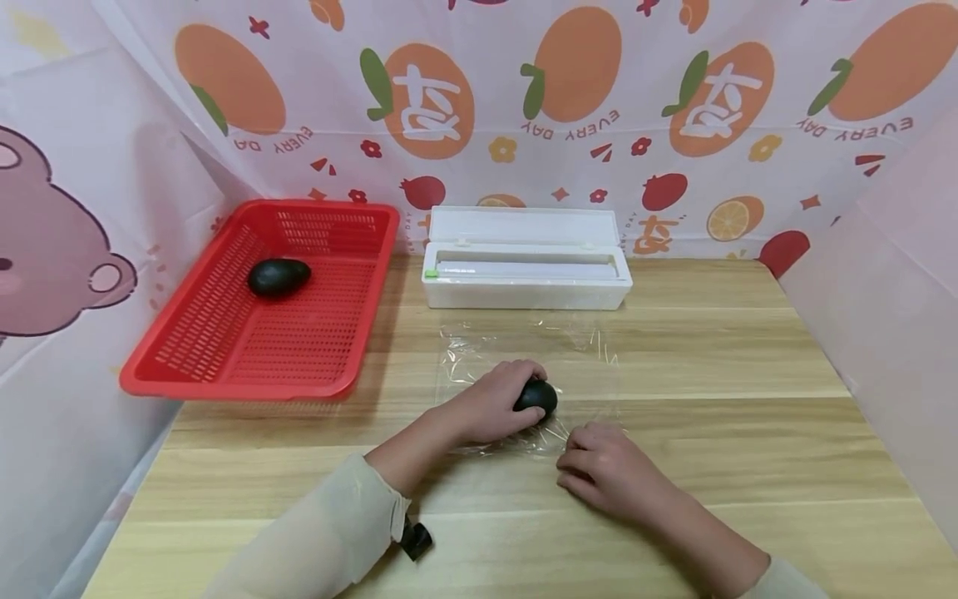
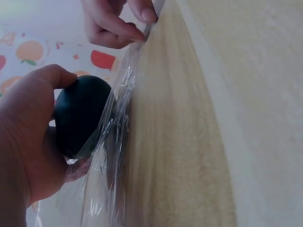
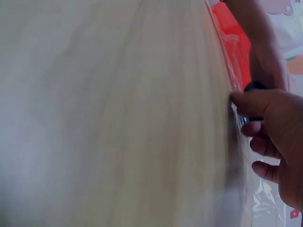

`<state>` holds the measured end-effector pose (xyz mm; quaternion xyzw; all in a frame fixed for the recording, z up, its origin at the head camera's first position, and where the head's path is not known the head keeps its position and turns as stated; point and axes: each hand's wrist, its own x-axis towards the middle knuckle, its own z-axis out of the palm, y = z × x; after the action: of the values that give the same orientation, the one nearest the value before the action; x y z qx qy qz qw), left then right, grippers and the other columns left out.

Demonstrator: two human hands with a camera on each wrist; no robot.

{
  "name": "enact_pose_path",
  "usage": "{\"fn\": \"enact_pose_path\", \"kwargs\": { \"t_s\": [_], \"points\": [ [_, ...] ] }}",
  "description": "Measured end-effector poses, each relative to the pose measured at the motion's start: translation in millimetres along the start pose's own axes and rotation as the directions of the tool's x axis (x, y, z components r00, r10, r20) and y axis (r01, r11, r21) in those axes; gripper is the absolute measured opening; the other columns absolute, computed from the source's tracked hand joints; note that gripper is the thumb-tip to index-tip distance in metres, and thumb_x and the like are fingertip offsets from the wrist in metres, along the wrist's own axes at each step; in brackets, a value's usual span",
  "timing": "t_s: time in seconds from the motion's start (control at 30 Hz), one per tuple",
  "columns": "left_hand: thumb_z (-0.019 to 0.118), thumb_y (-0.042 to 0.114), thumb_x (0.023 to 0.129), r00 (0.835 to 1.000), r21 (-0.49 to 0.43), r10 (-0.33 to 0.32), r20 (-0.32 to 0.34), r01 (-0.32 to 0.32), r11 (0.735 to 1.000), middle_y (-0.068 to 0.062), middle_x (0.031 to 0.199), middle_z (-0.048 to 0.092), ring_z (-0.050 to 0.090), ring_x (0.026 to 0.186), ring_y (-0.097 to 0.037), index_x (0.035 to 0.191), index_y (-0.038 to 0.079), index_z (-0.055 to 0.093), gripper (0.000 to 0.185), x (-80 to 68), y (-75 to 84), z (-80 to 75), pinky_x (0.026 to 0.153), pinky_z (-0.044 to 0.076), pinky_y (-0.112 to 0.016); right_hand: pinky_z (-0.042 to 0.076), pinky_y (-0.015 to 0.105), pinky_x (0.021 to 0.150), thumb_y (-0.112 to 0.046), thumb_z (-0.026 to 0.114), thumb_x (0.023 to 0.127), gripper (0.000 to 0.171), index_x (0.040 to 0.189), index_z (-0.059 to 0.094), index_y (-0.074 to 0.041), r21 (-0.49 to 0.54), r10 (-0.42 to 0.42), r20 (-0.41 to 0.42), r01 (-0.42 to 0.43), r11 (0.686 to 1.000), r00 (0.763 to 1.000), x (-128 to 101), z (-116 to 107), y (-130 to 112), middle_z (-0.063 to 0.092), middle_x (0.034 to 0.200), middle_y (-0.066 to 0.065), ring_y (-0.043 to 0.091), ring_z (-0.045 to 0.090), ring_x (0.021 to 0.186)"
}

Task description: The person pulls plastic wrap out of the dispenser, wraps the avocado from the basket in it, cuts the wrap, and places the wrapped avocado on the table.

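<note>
The only writing that reads clearly is on the fruit-print backdrop (image 1: 569, 100), where "EVERY DAY" repeats upside down under the orange shapes, each orange disc carrying a white character too stylised to make out; a small green sticker on the left end of the white cling-film dispenser (image 1: 526, 279) is too small to read. The left hand (image 1: 490, 405) curls its fingers round a dark avocado (image 1: 537, 396) that sits on a sheet of clear film (image 1: 524, 349) spread on the wooden bench (image 1: 711, 374), just in front of the dispenser; the left wrist view shows the thumb over the top of the fruit and film creased against its side. The right hand (image 1: 602, 470) lies just beside it at the sheet's near edge, fingers bent, and the left wrist view shows its fingertips (image 2: 137, 35) pinching that edge of the film. Most of the avocado is covered by the left hand from the head view. The film's outline is faint and hard to trace against the wood. The right wrist view is blurred, mostly bench, with the hand cut off at the frame's edge. A second avocado (image 1: 279, 276) lies in the red basket (image 1: 224, 366) to the left, well apart. A small black object (image 1: 415, 539) by the left sleeve cannot be identified.
</note>
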<state>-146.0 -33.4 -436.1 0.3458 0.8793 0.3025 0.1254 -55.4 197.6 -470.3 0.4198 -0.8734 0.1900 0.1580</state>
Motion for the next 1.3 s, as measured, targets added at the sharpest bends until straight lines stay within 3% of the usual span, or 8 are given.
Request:
{"fn": "enact_pose_path", "kwargs": {
  "t_s": [0.3,0.73,0.87,1.03,1.17,1.3],
  "points": [
    [0.065,0.038,0.093,0.997,-0.02,0.051,-0.054,-0.052,0.998,-0.003,0.134,0.055,0.049,0.125,-0.017,0.132,0.013,0.053,0.048,-3.7,-4.4,-3.9,0.103,0.044,-0.036,0.043,0.029,0.065,-0.019,0.076,0.081,0.009,0.079,0.069,-0.023,-0.047,0.013,-0.014,-0.014,0.999,1.0,9,3,-3,0.055,0.081,-0.012,0.009,0.053,0.074],
    [0.066,0.041,0.093,0.992,-0.035,0.084,-0.093,-0.088,0.996,0.001,0.131,0.058,0.051,0.123,-0.014,0.132,0.017,0.055,0.047,-6.9,-9.9,-3.4,0.104,0.043,-0.035,0.046,0.03,0.066,-0.019,0.076,0.082,0.006,0.081,0.07,-0.021,-0.087,0.036,0.037,-0.032,0.996,0.999,13,2,-2,0.058,0.082,-0.01,0.01,0.055,0.075],
    [0.065,0.039,0.094,0.989,-0.009,0.115,-0.091,-0.116,0.993,0.002,0.13,0.06,0.051,0.123,-0.016,0.134,0.021,0.055,0.045,-7.4,-8.9,-4.7,0.105,0.042,-0.036,0.048,0.027,0.068,-0.018,0.071,0.085,0.007,0.081,0.067,-0.022,-0.027,0.063,0.069,-0.061,0.998,0.996,18,-3,-2,0.057,0.082,-0.013,0.006,0.054,0.075],
    [0.063,0.034,0.096,0.987,0.022,0.142,-0.069,-0.141,0.99,0.0,0.126,0.06,0.053,0.12,-0.017,0.13,0.025,0.061,0.035,-8.2,-6.0,-8.4,0.102,0.044,-0.038,0.05,0.024,0.071,-0.017,0.069,0.087,0.007,0.085,0.066,-0.023,0.107,0.162,0.137,-0.177,0.978,0.977,34,-22,5,0.057,0.084,-0.015,0.003,0.053,0.079],
    [0.059,0.044,0.097,0.993,0.011,0.111,-0.042,-0.11,0.994,0.002,0.128,0.058,0.052,0.121,-0.016,0.13,0.027,0.062,0.037,-8.7,-3.9,-10.9,0.103,0.044,-0.037,0.05,0.023,0.071,-0.013,0.068,0.086,0.009,0.086,0.065,-0.022,0.162,0.222,0.187,-0.253,0.954,0.957,50,-34,18,0.057,0.086,-0.013,0.003,0.053,0.08],
    [0.066,0.055,0.089,0.996,-0.001,0.086,-0.011,-0.086,0.996,0.006,0.13,0.056,0.051,0.118,-0.013,0.13,0.03,0.059,0.049,-8.5,-3.1,-11.7,0.098,0.046,-0.035,0.048,0.022,0.066,-0.011,0.067,0.088,0.01,0.086,0.065,-0.021,0.214,0.26,0.235,-0.31,0.926,0.937,63,-40,31,0.057,0.083,-0.012,0.005,0.052,0.075]
  ]
}}
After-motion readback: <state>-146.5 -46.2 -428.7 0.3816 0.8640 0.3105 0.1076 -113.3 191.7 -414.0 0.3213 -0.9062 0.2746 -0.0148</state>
